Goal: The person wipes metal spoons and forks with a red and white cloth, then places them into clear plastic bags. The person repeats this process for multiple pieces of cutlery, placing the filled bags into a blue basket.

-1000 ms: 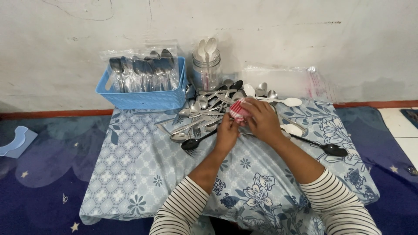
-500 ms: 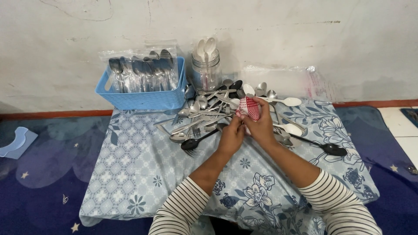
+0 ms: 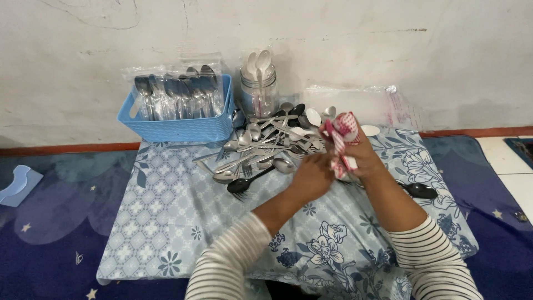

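My right hand (image 3: pixel 361 153) is raised over the low table and grips a red-and-white checked cloth (image 3: pixel 342 134) wrapped around something I cannot make out. My left hand (image 3: pixel 312 176) sits just below and left of it, fingers curled at the lower end of the cloth; what it pinches is hidden. Behind both hands lies a heap of loose metal spoons and forks (image 3: pixel 266 145). A black spoon (image 3: pixel 244 183) lies at the heap's near edge.
A blue plastic basket (image 3: pixel 183 125) with bagged cutlery stands at the back left. Beside it is a clear jar (image 3: pixel 259 94) holding white spoons. Clear plastic bags (image 3: pixel 366 105) lie against the wall. Another black spoon (image 3: pixel 420 190) lies at the right. The floral tablecloth (image 3: pixel 166 216) covers the table.
Both hands have lifted the cloth bundle higher and slightly right, away from the cutlery heap. The cloth now stands more upright in my right hand.
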